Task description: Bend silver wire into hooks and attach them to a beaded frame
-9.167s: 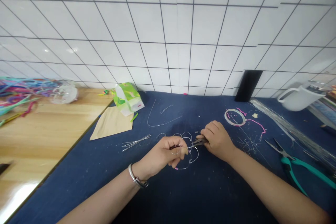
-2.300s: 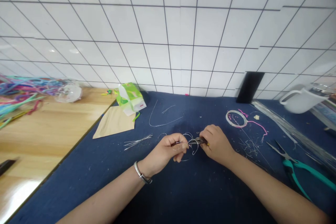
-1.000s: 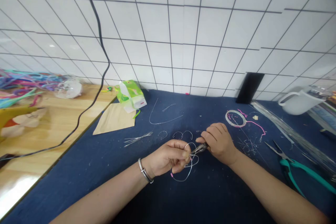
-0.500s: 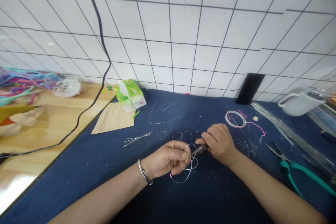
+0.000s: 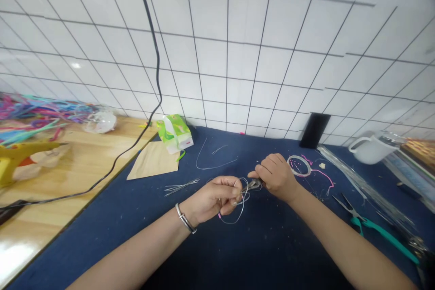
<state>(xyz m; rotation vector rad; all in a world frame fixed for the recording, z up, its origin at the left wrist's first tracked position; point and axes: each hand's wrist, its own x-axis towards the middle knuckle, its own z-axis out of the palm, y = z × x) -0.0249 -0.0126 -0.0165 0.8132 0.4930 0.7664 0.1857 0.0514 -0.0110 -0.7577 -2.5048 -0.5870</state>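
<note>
Silvery wire [image 5: 234,222], curled into loops with a pink bead [image 5: 219,215] on it, sits above the middle of the worktop [image 5: 258,253], pinched in the left hand [image 5: 217,195]. That hand is nearly closed, thumb against the forefinger, with the other fingers curled beneath; a bracelet [image 5: 185,218] circles its wrist. The right hand [image 5: 277,176] is wrapped around small pliers [image 5: 253,185], their tips at the loops, just beside the left fingertips. Whether the tips grip the wire is too small to tell.

Blue cloth covers this part of the worktop. Left of the hands lie a sheaf of cut wires [image 5: 181,186], a beige bag [image 5: 154,161] and a green pack [image 5: 175,131] touching it. Beyond the hands is a bent strand [image 5: 217,167]. On the right are a round dish [image 5: 288,165], a pink cord [image 5: 324,174], teal pliers [image 5: 387,234] with parted tips, long wires [image 5: 350,179] and a white mug [image 5: 374,149]. A yellow glue gun [image 5: 30,148] lies on bare wood [image 5: 84,149] at far left, near a black cable [image 5: 158,59].
</note>
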